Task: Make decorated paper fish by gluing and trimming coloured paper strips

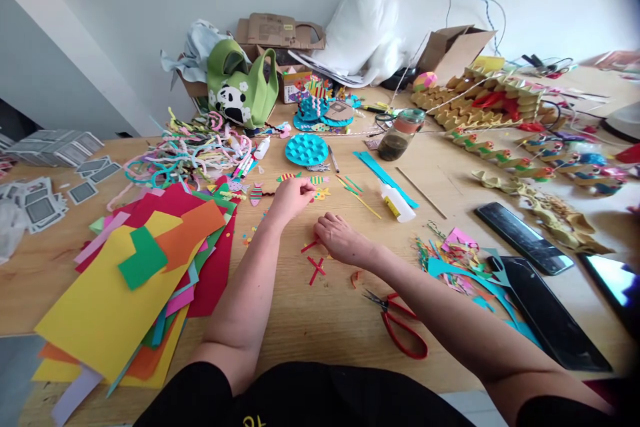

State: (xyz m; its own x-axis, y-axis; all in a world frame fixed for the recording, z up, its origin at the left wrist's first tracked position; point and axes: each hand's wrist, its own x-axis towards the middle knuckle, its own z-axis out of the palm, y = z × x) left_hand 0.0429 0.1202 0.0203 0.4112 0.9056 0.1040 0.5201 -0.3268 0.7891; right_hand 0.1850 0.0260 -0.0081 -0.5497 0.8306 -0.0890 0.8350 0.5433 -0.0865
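My left hand (294, 199) is raised over the middle of the table, thumb and fingers pinched; what they hold, if anything, is too small to make out. Small striped paper fish (319, 180) lie just beyond it. My right hand (343, 239) rests low on the tabletop, its fingers closed at the end of a red paper strip (309, 247). Closer to me, more red strips (317, 269) lie crossed. Red-handled scissors (400, 323) lie partly open beneath my right forearm. A glue bottle (397, 203) is on its side beyond my right hand, beside blue paper strips (385, 177).
Coloured paper sheets (95, 300) are stacked at left, below a heap of pipe cleaners (195, 150). A blue scalloped disc (307, 149) and a jar of dark liquid (400, 137) stand farther back. Paper scraps (457, 257) and phones (523, 237) lie at right.
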